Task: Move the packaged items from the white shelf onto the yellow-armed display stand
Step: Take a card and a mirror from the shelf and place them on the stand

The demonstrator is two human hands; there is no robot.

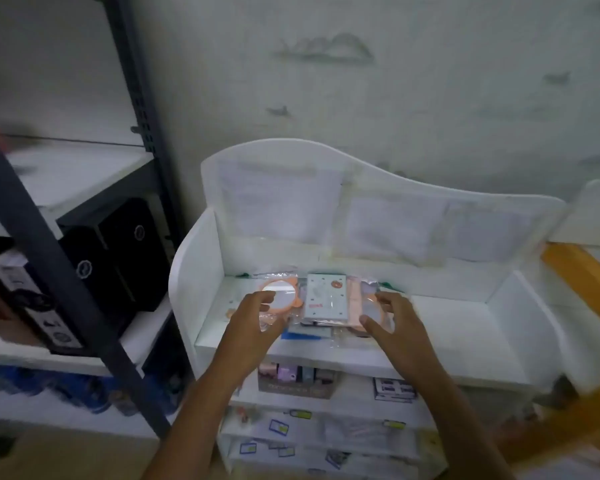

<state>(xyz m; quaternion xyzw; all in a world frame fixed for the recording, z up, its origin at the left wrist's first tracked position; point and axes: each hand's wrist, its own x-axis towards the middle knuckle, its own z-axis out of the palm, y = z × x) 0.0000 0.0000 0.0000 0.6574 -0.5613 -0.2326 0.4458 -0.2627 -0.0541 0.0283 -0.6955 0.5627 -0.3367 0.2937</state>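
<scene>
The left hand point(253, 317) and right hand point(392, 318) each curl fingers around opposite ends of a pile of clear-wrapped orange and white packaged items point(323, 301), which lies on the white shelf's point(465, 313) top tier, beside a yellow arm point(582, 271)

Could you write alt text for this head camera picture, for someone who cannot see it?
Two bare hands, left hand and right hand, grasp opposite ends of a pile of clear-plastic packaged items on a white shelf; a yellow arm shows at right.
</scene>
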